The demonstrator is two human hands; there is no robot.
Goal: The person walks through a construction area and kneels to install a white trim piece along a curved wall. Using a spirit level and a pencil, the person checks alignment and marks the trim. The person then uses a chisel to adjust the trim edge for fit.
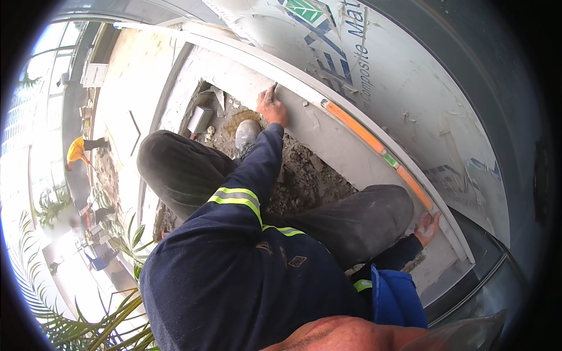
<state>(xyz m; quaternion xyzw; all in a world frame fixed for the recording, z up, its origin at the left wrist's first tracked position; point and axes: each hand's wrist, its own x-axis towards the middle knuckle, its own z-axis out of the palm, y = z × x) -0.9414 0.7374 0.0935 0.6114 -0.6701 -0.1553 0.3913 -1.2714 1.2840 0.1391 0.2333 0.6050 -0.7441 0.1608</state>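
Note:
My left hand (271,108), at the inner side of a long white strip (246,58), has fingers curled around a small dark item I cannot make out, against the pale grey board (310,123). An orange spirit level (351,126) with a green vial lies along the strip. My right hand (427,231) is low at the right, fingers bent at the strip near the level's lower end; what it grips is unclear. Between my bent legs and the board is an opening with rough dirt (304,172).
A metallic block (200,120) sits in the dirt beside my boot (247,136). A panel with peeling film (410,93) borders the right. Palm fronds (123,316) reach in at lower left. People in yellow (77,153) and blue (100,260) tops are farther off.

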